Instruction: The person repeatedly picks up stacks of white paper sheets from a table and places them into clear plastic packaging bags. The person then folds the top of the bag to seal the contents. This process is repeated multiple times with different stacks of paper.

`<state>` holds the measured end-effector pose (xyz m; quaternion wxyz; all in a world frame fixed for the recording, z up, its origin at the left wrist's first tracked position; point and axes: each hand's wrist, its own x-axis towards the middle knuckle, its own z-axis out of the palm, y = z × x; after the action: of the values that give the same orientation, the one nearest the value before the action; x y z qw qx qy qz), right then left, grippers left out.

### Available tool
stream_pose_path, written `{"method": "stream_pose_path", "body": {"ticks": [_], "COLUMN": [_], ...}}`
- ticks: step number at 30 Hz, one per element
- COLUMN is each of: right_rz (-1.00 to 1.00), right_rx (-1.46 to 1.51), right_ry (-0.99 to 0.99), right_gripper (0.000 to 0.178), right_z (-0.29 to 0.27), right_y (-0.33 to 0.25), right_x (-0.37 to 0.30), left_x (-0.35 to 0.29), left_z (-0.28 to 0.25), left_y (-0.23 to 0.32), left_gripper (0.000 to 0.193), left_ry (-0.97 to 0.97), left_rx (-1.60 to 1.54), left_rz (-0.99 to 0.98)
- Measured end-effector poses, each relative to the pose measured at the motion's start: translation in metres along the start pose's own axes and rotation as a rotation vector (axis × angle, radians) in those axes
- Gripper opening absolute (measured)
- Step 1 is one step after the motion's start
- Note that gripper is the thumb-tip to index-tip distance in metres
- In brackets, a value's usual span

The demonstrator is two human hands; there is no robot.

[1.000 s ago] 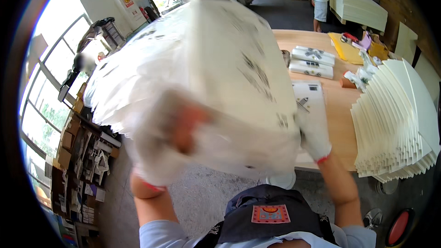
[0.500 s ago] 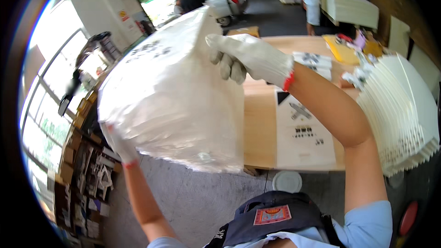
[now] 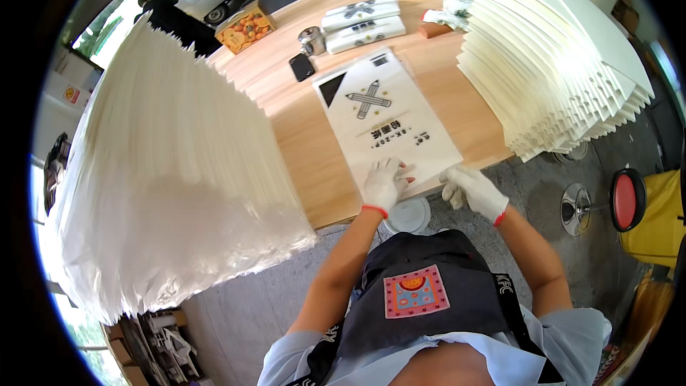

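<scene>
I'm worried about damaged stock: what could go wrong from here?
The left stack, ragged-edged, reaches the table's near edge; a nudge might send layers off.
The right stack is fanned unevenly at that edge, so it could slip too.
The printed bag might crease where the left hand lies on it.

"What does the count on the table (image 3: 309,166) come to?"
"Two tall stacks (image 3: 168,150) (image 3: 564,75), two white bundles (image 3: 361,13) (image 3: 366,34), one phone (image 3: 301,67), one metal cup (image 3: 311,41), one fruit-printed box (image 3: 245,26), at least one flat printed bag (image 3: 389,111)."
"And gloved hands (image 3: 382,186) (image 3: 477,190)?"
"Two: one left, one right."
</scene>
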<state>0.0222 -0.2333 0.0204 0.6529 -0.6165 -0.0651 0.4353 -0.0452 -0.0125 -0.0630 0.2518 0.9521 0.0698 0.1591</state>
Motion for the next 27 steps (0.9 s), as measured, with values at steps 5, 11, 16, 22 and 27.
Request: {"method": "stream_pose_path", "body": {"ticks": [5, 11, 16, 22, 27], "right_rz": [0.112, 0.098, -0.08, -0.185, -0.161], "right_rx": [0.12, 0.015, -0.031, -0.927, -0.482], "right_ry": [0.048, 0.033, 0.152, 0.272, 0.144], "right_gripper": [0.033, 0.038, 0.039, 0.042, 0.05], "right_z": [-0.01, 0.008, 0.022, -0.036, -0.008], "right_y": [0.044, 0.041, 0.041, 0.061, -0.015], "right_x": [-0.019, 0.032, 0.138, 0.115, 0.074], "left_x": [0.038, 0.064, 0.087, 0.137, 0.129], "left_z": [0.02, 0.0, -0.005, -0.079, -0.084], "left_y": [-0.025, -0.035, -0.031, -0.014, 0.041], "left_gripper": [0.018, 0.02, 0.018, 0.027, 0.026], "left_ry": [-0.377, -0.502, -0.406, 0.026, -0.31], "left_rx": [-0.006, -0.155, -0.353, -1.551, -0.862], "left_rz": [-0.148, -0.157, -0.071, -0.345, -0.185]}}
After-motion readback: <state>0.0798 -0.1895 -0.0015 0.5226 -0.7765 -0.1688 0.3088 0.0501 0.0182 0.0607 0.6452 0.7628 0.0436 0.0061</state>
